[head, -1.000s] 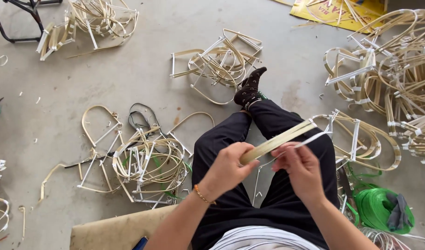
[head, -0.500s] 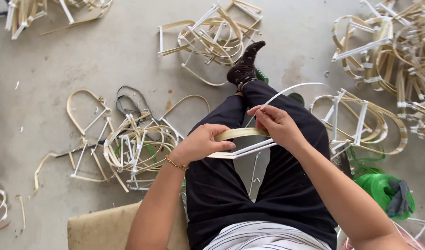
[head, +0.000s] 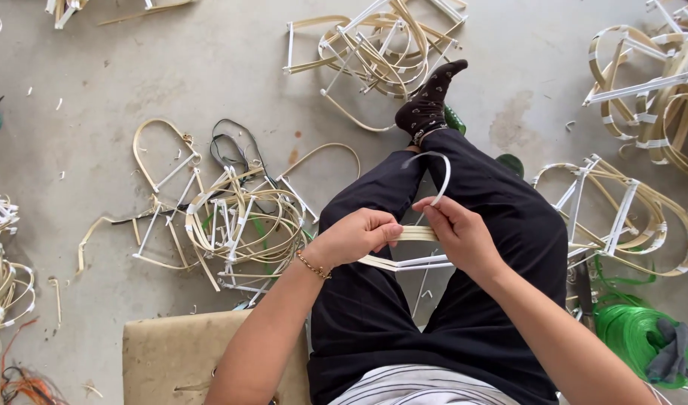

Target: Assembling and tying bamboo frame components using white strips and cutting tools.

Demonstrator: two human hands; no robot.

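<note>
Over my lap, my left hand [head: 357,236] and my right hand [head: 458,234] meet on a bundle of flat pale cane strips [head: 417,234]. My left hand pinches the strips from the left. My right hand grips a white strap [head: 439,174] that loops up over my dark trouser leg and bends back down to the bundle. More pale and white strips [head: 408,262] stick out below both hands. A thin gold bracelet sits on my left wrist.
Heaps of bent cane frames bound with white strap lie on the concrete floor: left of my legs [head: 235,217], ahead [head: 374,49], right [head: 621,210] and far right [head: 651,82]. A green coil [head: 633,334] lies lower right. A tan cushion [head: 175,356] is at my left.
The hands have drawn closer together on the strips. The white strap, which arced wide to the right, now curls in a tight loop above my right hand. The view shifted.
</note>
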